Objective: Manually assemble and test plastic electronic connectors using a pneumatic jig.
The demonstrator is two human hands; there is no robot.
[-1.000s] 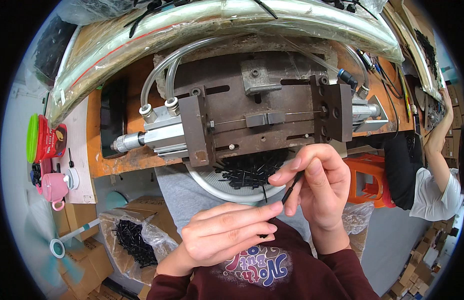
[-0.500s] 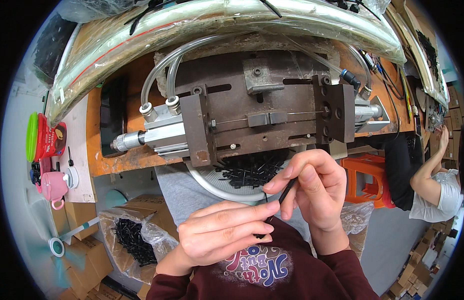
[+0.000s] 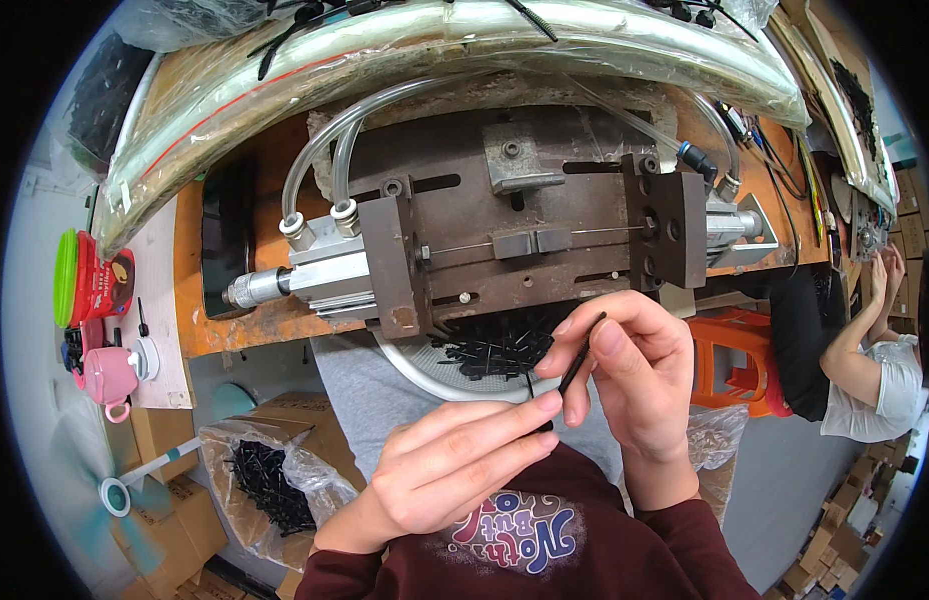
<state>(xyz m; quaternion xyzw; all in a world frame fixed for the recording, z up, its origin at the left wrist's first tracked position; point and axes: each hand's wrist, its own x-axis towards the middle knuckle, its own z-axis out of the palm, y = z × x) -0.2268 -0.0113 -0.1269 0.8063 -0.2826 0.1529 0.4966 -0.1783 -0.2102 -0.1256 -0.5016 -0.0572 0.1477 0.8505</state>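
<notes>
Slim black plastic-looking rod (image 3: 576, 369), fingertip-held by left hand (image 3: 453, 462) and right hand (image 3: 640, 378), is prob light, stiffish, best pinched mid-length.

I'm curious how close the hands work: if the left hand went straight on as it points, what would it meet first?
First the black rod, seemingly touching the left hand; beyond it, probably the right hand, though one view leaves depth unclear.

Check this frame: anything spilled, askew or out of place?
One mild oddity: a lone black piece lies on the pale table near the pink cup, away from the heap in the basket. Nothing looks plainly spilled.
</notes>
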